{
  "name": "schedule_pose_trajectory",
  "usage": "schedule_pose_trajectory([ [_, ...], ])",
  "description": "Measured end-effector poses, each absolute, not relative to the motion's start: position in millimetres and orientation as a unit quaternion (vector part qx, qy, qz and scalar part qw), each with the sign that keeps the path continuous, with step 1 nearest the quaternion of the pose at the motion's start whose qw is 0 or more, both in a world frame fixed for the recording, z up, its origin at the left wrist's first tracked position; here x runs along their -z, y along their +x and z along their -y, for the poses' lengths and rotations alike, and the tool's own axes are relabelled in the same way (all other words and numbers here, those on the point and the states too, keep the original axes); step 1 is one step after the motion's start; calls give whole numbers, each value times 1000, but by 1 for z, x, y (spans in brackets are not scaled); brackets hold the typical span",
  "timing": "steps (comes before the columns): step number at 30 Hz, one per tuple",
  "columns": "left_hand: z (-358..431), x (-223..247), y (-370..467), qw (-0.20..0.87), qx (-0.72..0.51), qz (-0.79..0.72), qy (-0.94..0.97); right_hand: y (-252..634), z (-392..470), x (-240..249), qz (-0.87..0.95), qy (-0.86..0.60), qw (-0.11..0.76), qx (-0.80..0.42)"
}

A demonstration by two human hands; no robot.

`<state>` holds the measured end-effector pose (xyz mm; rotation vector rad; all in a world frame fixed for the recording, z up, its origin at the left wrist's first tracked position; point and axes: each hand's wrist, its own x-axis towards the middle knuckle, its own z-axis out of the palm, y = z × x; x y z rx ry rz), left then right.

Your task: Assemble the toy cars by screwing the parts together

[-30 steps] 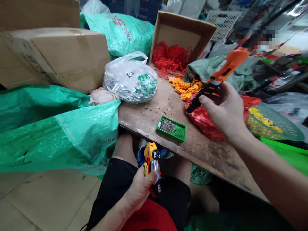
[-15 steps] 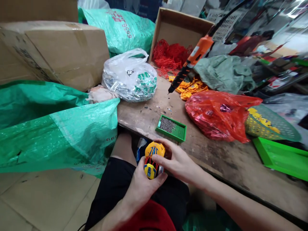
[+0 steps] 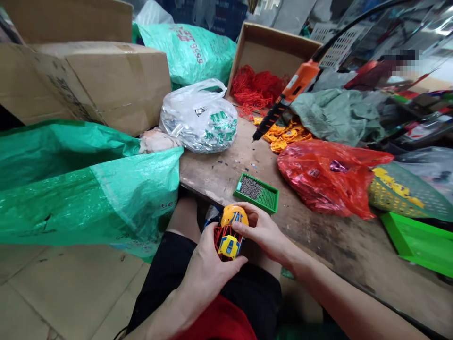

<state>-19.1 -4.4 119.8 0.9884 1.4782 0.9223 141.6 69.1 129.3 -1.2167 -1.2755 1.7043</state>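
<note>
The small yellow plastic toy with blue panels and red wire-like legs (image 3: 231,232) sits over the person's lap, just off the near edge of the worn wooden table (image 3: 318,231), held between both hands. To handle it well at this stage, my judgement is that the lower hand should keep the body steady while the upper fingers press or seat the yellow domed top squarely, without crushing the thin red parts that splay from the sides. The left hand (image 3: 207,274) comes in from 7 o'clock of the toy and is curled around its lower half, thumb lying across the right side, so it is closed in a firm grip on the toy. The right hand (image 3: 264,232) comes from 3 o'clock, fingers partly bent, fingertips and thumb resting on the domed top; it grips the toy lightly, not fully closed. At 1 o'clock, on the table just beyond the hands, lies a small green plastic tray of tiny grey metal screws (image 3: 256,192). Farther out at 1 o'clock an orange and black electric screwdriver (image 3: 286,97) hangs tip-down over a heap of yellow plastic parts (image 3: 288,135). A red plastic bag (image 3: 329,177) lies at 2 o'clock, a white plastic bag of parts (image 3: 200,120) at 12 o'clock, and a green woven sack (image 3: 88,189) at 9 o'clock.
</note>
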Motion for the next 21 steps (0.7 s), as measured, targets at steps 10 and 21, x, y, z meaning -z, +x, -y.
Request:
schedule_pose_trajectory([
  [10, 18, -126, -24, 570, -430, -594, 371, 146, -83, -122, 472, -349, 362, -724],
  [21, 28, -123, -15, 605, -458, -571, 314, 143, -93, -127, 425, -286, 321, -796],
])
